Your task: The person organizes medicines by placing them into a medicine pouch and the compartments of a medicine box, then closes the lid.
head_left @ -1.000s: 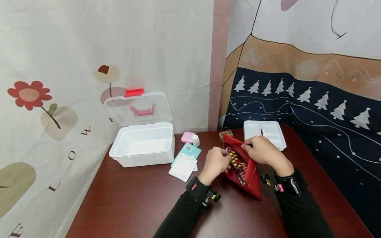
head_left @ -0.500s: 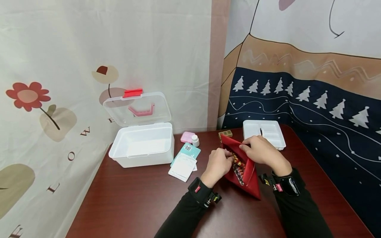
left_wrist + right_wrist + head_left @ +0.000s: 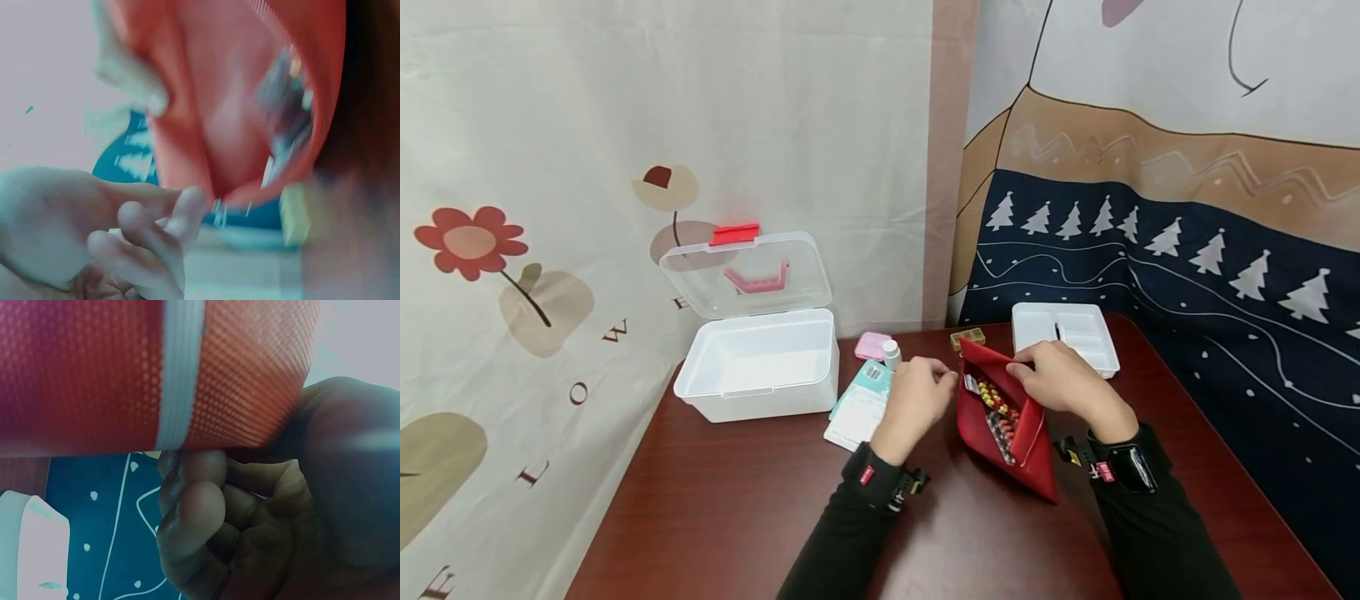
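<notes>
A red zip pouch (image 3: 1037, 468) stands tilted on the table with its mouth spread. Inside it show capsule blister packs (image 3: 995, 398), one with red-and-yellow capsules and others darker, plus a small white-labelled item (image 3: 972, 383). My right hand (image 3: 1063, 379) pinches the pouch's far upper edge between thumb and fingers; the right wrist view shows the red fabric (image 3: 244, 381) close above the curled fingers. Just left of the pouch mouth, my left hand (image 3: 917, 400) is in the air, fingers loosely bent and thumb near the index fingertip, with nothing visible between them. The left wrist view is blurred.
At the left stands a white plastic box (image 3: 760, 404) with its clear lid (image 3: 752, 275) raised. Beside it lie a teal packet (image 3: 871, 377), a white packet (image 3: 852, 423), a pink case (image 3: 872, 345) and a white bottle (image 3: 892, 353). Behind the pouch are a yellowish pill box (image 3: 967, 337) and a white divided tray (image 3: 1093, 333).
My left hand has come out of the pouch mouth and moved left, uncovering the contents and the white-labelled item. The right hand keeps its grip on the pouch edge.
</notes>
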Motion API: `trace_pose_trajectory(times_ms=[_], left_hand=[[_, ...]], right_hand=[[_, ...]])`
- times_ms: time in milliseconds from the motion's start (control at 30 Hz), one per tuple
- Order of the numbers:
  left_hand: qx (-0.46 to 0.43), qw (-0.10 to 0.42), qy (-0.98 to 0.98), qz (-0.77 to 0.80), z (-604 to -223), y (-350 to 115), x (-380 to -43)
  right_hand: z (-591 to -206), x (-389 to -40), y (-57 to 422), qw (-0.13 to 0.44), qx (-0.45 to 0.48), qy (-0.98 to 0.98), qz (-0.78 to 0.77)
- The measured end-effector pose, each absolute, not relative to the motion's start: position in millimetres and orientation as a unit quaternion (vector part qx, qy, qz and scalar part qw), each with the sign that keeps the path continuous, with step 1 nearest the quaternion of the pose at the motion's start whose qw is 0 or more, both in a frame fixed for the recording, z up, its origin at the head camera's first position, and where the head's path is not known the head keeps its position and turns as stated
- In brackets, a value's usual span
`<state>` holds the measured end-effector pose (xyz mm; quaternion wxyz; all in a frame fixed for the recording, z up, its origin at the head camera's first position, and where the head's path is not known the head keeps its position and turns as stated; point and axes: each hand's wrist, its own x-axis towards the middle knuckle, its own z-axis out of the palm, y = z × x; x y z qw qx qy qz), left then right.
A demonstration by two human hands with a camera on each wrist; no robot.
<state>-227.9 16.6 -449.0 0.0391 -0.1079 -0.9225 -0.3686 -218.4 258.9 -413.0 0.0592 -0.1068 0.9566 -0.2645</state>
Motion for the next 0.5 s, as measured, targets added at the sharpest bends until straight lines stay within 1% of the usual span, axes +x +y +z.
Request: trace_pose_trajectory(times_ms=[167,233,300,400,500], left_hand=[[-0.081,0.113,-0.941,-0.309,-444,-25,-237],[-0.083,0.144,-0.943,-0.289,-452,-41,-243],[-0.095,0.169,-0.944,-0.267,-470,-55,-254],[-0.113,0.181,-0.950,-0.226,-495,-68,-265],[-0.115,0.162,-0.963,-0.184,-516,-75,-271]], right_hand=[[-415,-219,258,0.065,-0.102,0.954,-0.273],[-416,-220,258,0.069,-0.101,0.953,-0.278],[-416,-220,259,0.072,-0.101,0.951,-0.282],[-416,-220,260,0.076,-0.097,0.951,-0.283],[-415,-219,262,0.076,-0.094,0.952,-0.282]])
